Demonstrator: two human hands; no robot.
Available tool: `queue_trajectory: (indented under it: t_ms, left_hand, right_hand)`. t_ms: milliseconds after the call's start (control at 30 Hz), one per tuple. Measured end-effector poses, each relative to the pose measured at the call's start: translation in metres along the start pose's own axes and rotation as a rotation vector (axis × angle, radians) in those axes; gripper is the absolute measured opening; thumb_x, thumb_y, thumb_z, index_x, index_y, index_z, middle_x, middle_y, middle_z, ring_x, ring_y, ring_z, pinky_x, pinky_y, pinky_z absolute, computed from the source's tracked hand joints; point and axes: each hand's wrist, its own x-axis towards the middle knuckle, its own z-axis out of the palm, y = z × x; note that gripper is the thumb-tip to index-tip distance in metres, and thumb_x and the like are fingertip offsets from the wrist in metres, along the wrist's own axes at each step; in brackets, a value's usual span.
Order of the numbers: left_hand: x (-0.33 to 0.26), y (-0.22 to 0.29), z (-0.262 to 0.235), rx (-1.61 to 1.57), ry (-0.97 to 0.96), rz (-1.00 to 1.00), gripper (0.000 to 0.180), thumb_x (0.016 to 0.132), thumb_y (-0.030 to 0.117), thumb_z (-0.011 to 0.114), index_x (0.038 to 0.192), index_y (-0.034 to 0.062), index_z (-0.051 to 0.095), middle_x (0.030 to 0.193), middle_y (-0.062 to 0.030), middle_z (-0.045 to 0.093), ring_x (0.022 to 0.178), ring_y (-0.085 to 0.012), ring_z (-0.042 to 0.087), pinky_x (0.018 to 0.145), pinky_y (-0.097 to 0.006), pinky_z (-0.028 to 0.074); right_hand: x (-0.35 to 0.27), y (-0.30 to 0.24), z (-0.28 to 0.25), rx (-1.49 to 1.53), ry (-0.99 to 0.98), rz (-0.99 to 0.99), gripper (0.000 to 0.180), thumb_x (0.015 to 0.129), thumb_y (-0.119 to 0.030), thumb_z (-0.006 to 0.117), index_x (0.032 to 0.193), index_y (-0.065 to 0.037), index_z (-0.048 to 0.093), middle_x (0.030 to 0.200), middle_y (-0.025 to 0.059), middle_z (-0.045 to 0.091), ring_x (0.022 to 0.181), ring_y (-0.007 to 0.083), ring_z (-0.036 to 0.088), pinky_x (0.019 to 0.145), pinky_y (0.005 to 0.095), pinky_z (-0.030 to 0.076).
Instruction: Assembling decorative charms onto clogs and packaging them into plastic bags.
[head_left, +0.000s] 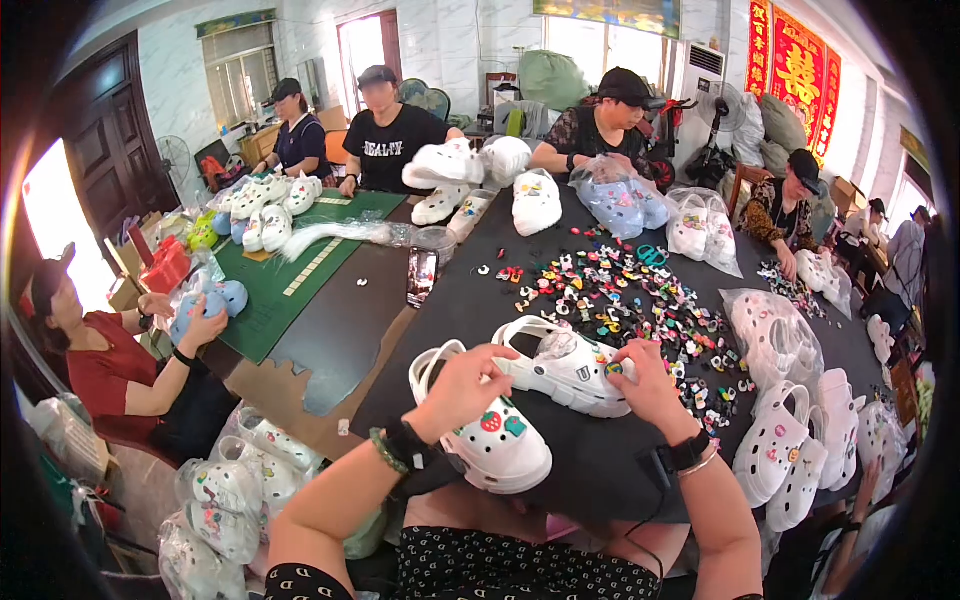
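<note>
Two white clog shoes lie on the black table (560, 460) in front of me. My left hand (462, 388) rests on the near clog (490, 430), which carries a red and a teal charm on its toe. My right hand (640, 385) pinches a small round charm (613, 369) against the toe of the far clog (565, 365), which lies on its side. A spread of many small colourful shoe charms (625, 295) covers the table just beyond the clogs.
Several people sit around the table handling white and blue clogs. Bagged white clogs (775, 340) lie right of me and piled clogs (230, 490) lower left. A phone (421, 275) lies beside a green mat (300, 255); more clogs (535, 200) sit at the far end.
</note>
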Motion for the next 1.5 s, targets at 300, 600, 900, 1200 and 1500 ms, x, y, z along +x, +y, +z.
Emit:
queue_trajectory:
  t_ms: [300,600,900,1200,1500]
  left_hand:
    - [0.012,0.012,0.029,0.243,0.258,0.173,0.036,0.086,0.010,0.070,0.120,0.0066,0.061,0.083,-0.0132,0.066,0.080,-0.0283,0.065,0.072,-0.041,0.051]
    - [0.035,0.011,-0.001,0.470,0.512,0.334,0.023,0.087,0.023,0.069,0.101,0.0057,0.068,0.100,-0.0156,0.065,0.091,-0.0355,0.065,0.080,-0.043,0.052]
    - [0.090,-0.137,-0.133,0.727,0.508,-0.119,0.056,0.082,0.001,0.055,0.137,0.0110,0.046,0.131,-0.0170,0.058,0.126,-0.0367,0.050,0.100,-0.045,0.044]
    - [0.139,-0.243,-0.146,0.695,0.254,-0.135,0.078,0.075,-0.003,0.055,0.148,0.0111,0.031,0.137,-0.0054,0.050,0.148,-0.0435,0.017,0.109,-0.059,0.026]
    - [0.149,-0.230,-0.153,0.760,0.109,-0.148,0.089,0.077,0.001,0.058,0.155,0.0100,0.017,0.132,-0.0051,0.050,0.148,-0.0467,0.011,0.110,-0.059,0.022]
  right_hand:
    - [0.007,-0.001,-0.004,0.000,-0.054,0.045,0.026,0.078,-0.015,0.075,0.097,-0.006,0.060,0.099,0.0138,0.060,0.099,0.0325,0.058,0.088,0.0395,0.046]
    - [0.005,-0.004,-0.007,0.026,-0.081,0.086,0.026,0.080,-0.015,0.074,0.100,-0.005,0.061,0.102,0.0154,0.061,0.101,0.0351,0.057,0.089,0.0433,0.044]
    - [-0.010,-0.007,0.005,-0.057,0.029,-0.042,0.031,0.080,-0.006,0.070,0.108,-0.005,0.055,0.113,0.0155,0.059,0.104,0.0373,0.053,0.090,0.0453,0.042]
    - [-0.006,-0.023,0.003,-0.108,-0.025,0.030,0.032,0.080,-0.001,0.068,0.108,-0.002,0.053,0.121,0.0166,0.056,0.107,0.0380,0.050,0.093,0.0455,0.040]
    - [-0.005,-0.031,0.002,-0.117,-0.035,0.055,0.031,0.081,0.001,0.066,0.109,-0.002,0.053,0.121,0.0183,0.055,0.108,0.0393,0.050,0.094,0.0464,0.040]
